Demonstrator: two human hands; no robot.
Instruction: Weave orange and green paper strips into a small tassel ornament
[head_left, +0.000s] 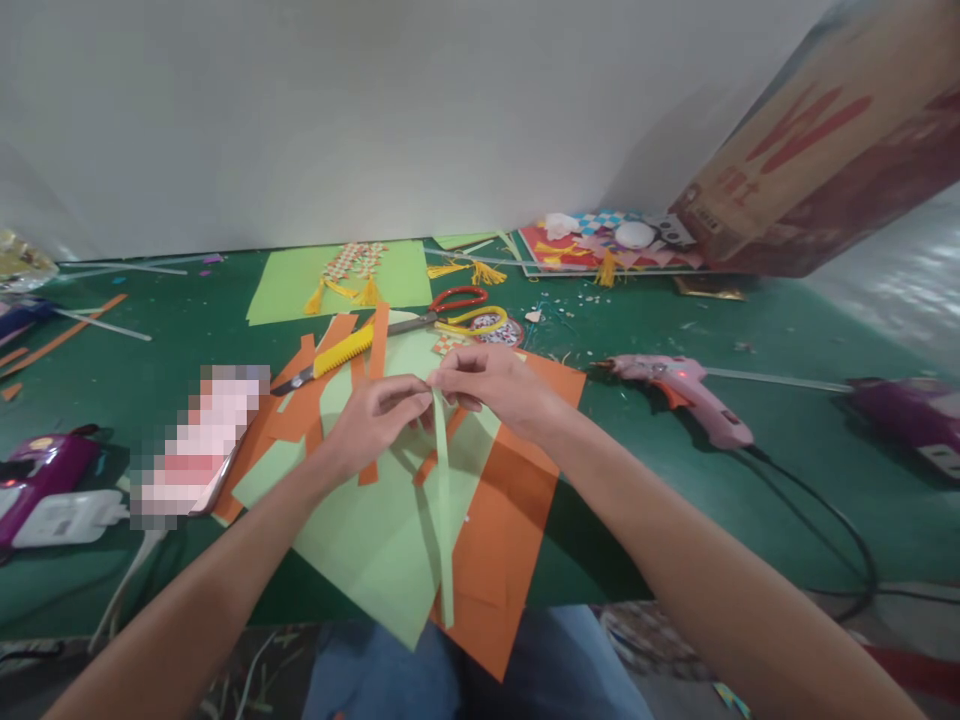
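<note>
Pink-screened, a phone [214,440] is lying at left on the desk [787,335]. Rightward, I'm pinching the far end of a pale green strip [445,510] with my left hand [379,420]; it's running from there toward the near edge, long axis near-to-far, over a green sheet [360,530] and an orange sheet [495,540]. My right hand [495,385] is gripping that end too, neither being nearer. Farther right, a glue gun [679,385] is lying.

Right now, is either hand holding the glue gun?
No, the glue gun lies on the table, while the left hand and right hand meet at the green strip.
</note>
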